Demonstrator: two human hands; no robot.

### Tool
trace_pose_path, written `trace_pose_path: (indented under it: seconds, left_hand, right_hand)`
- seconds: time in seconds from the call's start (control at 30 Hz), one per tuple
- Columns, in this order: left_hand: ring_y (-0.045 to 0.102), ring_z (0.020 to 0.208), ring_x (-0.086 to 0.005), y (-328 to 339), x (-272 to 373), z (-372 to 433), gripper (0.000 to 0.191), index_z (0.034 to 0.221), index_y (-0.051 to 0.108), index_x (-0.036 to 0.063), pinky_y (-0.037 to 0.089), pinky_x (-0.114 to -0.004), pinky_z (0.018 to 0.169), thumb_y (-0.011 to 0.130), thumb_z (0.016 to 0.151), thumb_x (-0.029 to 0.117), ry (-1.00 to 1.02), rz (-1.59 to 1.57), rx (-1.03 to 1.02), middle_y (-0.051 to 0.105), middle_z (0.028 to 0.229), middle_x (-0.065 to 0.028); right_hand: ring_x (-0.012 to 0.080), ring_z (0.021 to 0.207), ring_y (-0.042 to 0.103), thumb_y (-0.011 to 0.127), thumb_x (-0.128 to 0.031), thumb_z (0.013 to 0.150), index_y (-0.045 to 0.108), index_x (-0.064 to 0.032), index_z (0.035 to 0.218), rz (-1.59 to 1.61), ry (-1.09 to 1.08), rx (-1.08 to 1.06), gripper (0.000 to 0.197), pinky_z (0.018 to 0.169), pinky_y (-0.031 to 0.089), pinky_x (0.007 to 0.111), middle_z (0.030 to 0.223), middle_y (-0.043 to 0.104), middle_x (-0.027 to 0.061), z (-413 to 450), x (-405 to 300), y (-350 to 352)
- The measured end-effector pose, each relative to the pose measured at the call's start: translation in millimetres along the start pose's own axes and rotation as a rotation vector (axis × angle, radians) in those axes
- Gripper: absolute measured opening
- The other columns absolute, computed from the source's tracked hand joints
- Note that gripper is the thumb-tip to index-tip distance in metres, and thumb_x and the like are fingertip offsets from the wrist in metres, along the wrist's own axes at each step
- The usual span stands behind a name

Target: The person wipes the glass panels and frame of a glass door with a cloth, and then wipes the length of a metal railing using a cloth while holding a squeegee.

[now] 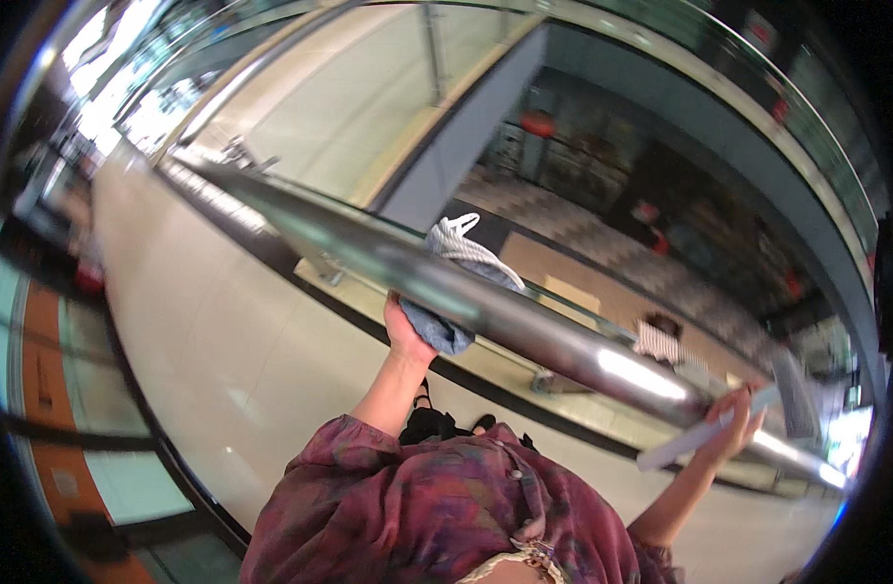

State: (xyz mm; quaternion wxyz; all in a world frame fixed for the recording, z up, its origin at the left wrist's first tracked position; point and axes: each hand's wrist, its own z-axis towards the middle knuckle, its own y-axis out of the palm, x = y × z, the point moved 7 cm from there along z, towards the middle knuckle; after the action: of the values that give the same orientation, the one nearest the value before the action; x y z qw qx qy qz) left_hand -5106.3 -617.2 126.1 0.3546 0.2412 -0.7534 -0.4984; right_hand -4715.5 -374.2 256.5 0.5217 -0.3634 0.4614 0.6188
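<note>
A thick polished metal handrail (pixel 534 317) crosses the view diagonally in front of me. My left hand (pixel 410 332) grips a blue-grey cloth (pixel 440 332) against the rail's near underside. On the far side of the rail shows a striped grey-and-white cloth part (pixel 475 255) with a white loop; the rail hides how the two parts join. Farther right, my right hand (pixel 734 423) is closed around the pale flat handle (pixel 676 445) of a hand tool. A grey textured head (pixel 795 394) stands beyond that hand, blurred.
Glass panels (pixel 344 102) stand along a curved balcony edge. Past the rail, a lower floor (pixel 556 190) with red lanterns (pixel 537 124) lies far below. A pale tiled walkway (pixel 220 350) runs beneath me, with shopfront glass (pixel 118 482) at left.
</note>
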Motion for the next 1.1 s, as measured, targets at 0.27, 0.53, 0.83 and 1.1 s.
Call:
trace_pose_path:
  seconds: [0.27, 0.53, 0.83, 1.1]
  left_hand:
    - [0.044, 0.109, -0.0290, -4, 120, -32, 0.051, 0.117, 0.042, -0.0009, 0.032, -0.041, 0.096, 0.030, 0.087, 0.039, 0.344, 0.223, -0.406, 0.047, 0.117, -0.0159]
    - [0.055, 0.082, -0.0293, 164, -6, -63, 0.034, 0.085, 0.059, 0.0042, 0.043, -0.038, 0.077, 0.062, 0.067, 0.032, 0.804, 1.990, -0.666, 0.058, 0.082, -0.0143]
    - [0.057, 0.057, -0.0355, 187, -170, -65, 0.052, 0.061, 0.058, 0.0019, 0.047, -0.042, 0.055, 0.041, 0.081, 0.047, 0.087, 2.236, -1.389, 0.058, 0.059, -0.0186]
    - [0.030, 0.122, -0.0353, 189, -237, -173, 0.050, 0.107, 0.052, -0.0014, 0.024, -0.043, 0.101, 0.053, 0.071, 0.032, 0.925, 1.956, -1.651, 0.041, 0.124, -0.0190]
  right_hand:
    - [0.0061, 0.041, 0.032, 0.049, -0.015, 0.081, 0.043, 0.0014, 0.102, -0.036, -0.059, -0.150, 0.027, 0.032, 0.029, 0.020, 0.054, 0.037, 0.0002, 4, 6, 3]
    - [0.0058, 0.041, 0.033, 0.050, -0.013, 0.082, 0.044, -0.0028, 0.100, 0.013, -0.021, -0.115, 0.022, 0.032, 0.029, 0.019, 0.054, 0.038, 0.0001, 2, 1, 13]
    - [0.0072, 0.040, 0.037, 0.051, -0.011, 0.083, 0.044, -0.0022, 0.097, 0.099, -0.001, -0.134, 0.018, 0.033, 0.031, 0.020, 0.057, 0.042, 0.0017, 1, -4, 23]
    - [0.0078, 0.041, 0.036, 0.051, -0.010, 0.082, 0.043, -0.0006, 0.094, 0.087, -0.025, -0.111, 0.017, 0.035, 0.031, 0.020, 0.056, 0.041, 0.0016, 3, -12, 15]
